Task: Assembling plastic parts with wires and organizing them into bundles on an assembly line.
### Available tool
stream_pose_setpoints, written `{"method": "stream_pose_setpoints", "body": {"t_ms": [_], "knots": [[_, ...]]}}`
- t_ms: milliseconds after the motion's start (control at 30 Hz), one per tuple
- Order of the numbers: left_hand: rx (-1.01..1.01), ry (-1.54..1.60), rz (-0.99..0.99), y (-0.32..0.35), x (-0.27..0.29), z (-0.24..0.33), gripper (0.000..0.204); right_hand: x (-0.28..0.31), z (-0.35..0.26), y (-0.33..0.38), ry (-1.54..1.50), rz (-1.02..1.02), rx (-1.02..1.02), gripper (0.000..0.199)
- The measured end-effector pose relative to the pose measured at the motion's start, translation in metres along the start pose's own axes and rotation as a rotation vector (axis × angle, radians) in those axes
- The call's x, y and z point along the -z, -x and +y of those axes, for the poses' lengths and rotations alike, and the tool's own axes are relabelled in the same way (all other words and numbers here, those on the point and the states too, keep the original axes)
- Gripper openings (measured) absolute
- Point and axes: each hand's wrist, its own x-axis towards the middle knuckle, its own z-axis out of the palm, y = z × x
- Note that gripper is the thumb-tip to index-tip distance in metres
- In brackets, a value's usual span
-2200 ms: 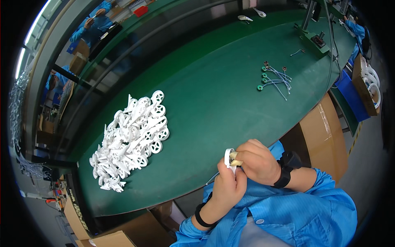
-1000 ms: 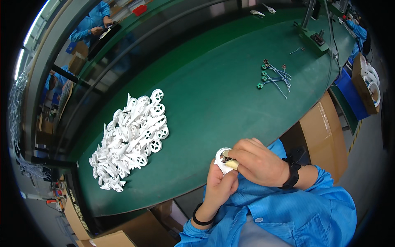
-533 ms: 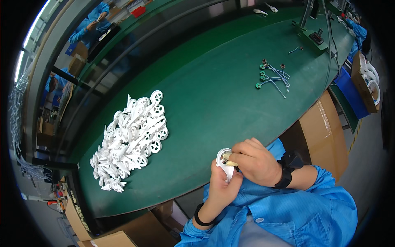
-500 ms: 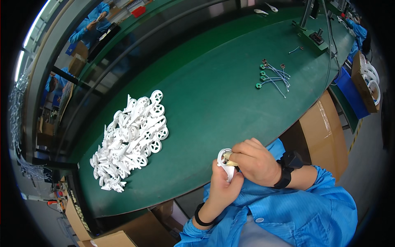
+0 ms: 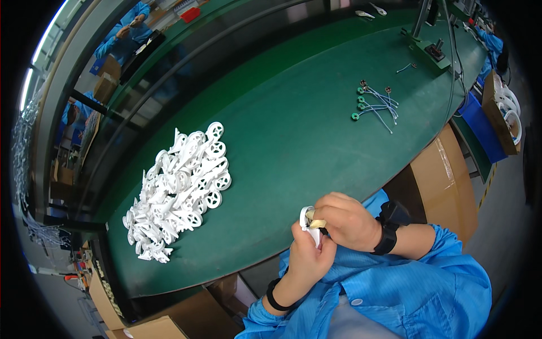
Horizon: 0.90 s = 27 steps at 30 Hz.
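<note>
Near the bench's front edge, my left hand (image 5: 309, 251) is closed round a white plastic part (image 5: 305, 217) with a round ring at its top. Against that ring works my right hand (image 5: 347, 223), its fingers pinched together. The right fingertips look covered by pale yellowish finger cots (image 5: 318, 224); whether they also grip something small is hidden. To the left lies a big heap of similar white plastic parts (image 5: 178, 186), with round spoked heads and tapering stems.
On the green bench top (image 5: 282, 152), several small round components with blue-grey wires (image 5: 375, 106) lie at the far right. A green press stand (image 5: 426, 53) rises behind them. Two white pieces (image 5: 370, 11) rest at the back. Cardboard boxes (image 5: 443, 175) and a blue bin (image 5: 480, 133) stand right.
Both hands stay together with the white part, which has turned and tilted slightly. My right fingers have shifted a little on its ring.
</note>
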Motion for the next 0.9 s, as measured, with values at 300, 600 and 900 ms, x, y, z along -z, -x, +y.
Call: {"method": "stream_pose_setpoints", "body": {"t_ms": [300, 600, 900], "knots": [[0.380, 0.973, -0.199, -0.012, 0.017, 0.013, 0.042, 0.012, -0.005, -0.007, -0.046, 0.042, -0.038, 0.023], [0.318, 0.910, -0.179, -0.006, 0.015, 0.008, 0.043, 0.005, 0.016, 0.007, -0.843, 0.221, -0.401, 0.024], [0.356, 0.830, -0.143, -0.007, 0.014, 0.009, 0.044, 0.021, 0.011, 0.000, -0.230, 0.055, -0.001, 0.028]]}}
